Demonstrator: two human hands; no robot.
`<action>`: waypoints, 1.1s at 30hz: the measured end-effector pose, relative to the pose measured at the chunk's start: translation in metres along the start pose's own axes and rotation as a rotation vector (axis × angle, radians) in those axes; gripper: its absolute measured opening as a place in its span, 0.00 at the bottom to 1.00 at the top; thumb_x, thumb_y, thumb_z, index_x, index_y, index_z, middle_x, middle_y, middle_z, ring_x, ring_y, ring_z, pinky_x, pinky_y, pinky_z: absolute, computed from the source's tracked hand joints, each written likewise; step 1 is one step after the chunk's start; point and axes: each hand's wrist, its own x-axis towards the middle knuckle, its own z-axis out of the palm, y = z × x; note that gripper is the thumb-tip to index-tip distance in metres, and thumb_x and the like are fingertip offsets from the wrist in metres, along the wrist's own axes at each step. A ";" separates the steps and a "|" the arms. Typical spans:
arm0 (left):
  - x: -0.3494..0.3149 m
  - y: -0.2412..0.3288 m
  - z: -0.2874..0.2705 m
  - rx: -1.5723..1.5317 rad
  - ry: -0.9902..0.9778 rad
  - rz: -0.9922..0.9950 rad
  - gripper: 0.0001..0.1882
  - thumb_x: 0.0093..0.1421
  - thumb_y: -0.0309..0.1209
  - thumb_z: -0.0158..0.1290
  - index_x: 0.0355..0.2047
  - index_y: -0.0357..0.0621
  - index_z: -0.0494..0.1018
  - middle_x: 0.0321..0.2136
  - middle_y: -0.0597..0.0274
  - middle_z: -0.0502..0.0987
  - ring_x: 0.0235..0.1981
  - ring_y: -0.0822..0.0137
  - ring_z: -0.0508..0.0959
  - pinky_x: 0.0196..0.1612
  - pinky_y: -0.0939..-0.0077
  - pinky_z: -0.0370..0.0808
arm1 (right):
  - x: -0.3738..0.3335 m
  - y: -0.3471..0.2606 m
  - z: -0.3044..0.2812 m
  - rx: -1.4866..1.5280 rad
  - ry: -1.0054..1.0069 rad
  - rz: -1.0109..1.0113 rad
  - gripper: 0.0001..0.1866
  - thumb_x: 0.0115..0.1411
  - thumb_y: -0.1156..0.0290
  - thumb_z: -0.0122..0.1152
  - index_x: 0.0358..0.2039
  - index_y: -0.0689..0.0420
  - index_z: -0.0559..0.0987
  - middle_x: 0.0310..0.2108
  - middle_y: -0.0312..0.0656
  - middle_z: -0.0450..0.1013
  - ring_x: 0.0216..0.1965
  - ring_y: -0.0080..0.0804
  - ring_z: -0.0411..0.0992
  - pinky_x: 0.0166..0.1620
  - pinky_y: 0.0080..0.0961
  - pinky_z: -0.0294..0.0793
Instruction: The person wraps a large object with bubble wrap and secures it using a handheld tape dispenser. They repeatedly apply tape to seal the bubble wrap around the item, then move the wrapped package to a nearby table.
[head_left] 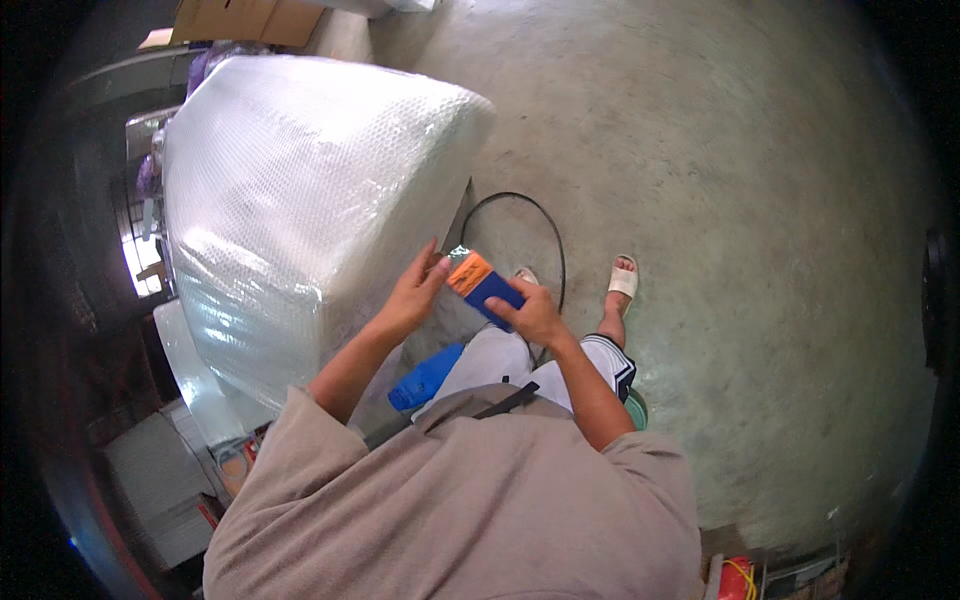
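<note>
Pinching the blue-and-orange carton (pixel 484 290), the right hand (pixel 532 314) is holding it, not yet set down; just left, the left hand (pixel 414 294) is hovering, fingers spread. Further left, the bubble-wrapped bundle (pixel 300 160) is sitting already covered.

Grey concrete floor (pixel 760 250) sweeping wide across the right here, mottled, catching a soft sheen; over left it's deep shadow, brown cardboard (pixel 240 18) up top!
</note>
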 end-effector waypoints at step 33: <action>-0.014 -0.113 -0.038 2.382 -0.185 0.680 0.48 0.62 0.54 0.49 0.71 0.31 0.50 0.74 0.44 0.47 0.75 0.45 0.44 0.76 0.48 0.35 | 0.057 0.143 0.132 -0.054 -0.322 0.336 0.40 0.57 0.29 0.59 0.31 0.62 0.85 0.24 0.43 0.78 0.28 0.33 0.77 0.34 0.35 0.74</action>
